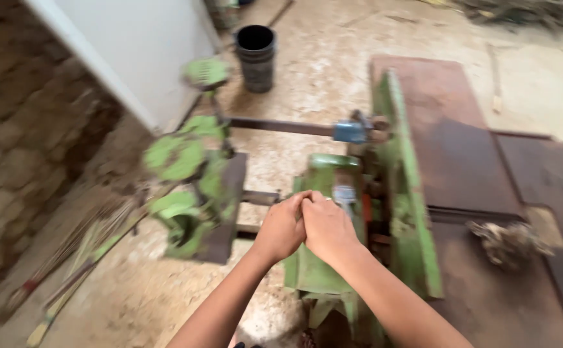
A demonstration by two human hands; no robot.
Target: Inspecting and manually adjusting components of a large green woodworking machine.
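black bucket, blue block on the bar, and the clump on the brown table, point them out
black bucket (255, 61): head view, on its side wall
blue block (349, 132): head view, on its front face
clump (507, 241): head view, on its middle

Both your bare forearms reach up from the bottom edge and angle toward each other until the wrists nearly meet. Your left hand (281, 227) is curled, knuckles up, with its fingers bent inward at the top. Your right hand (327, 227) presses against it side by side, its fingers folded over in a closed grip; what lies under your palms is hidden, and the picture is somewhat blurred.
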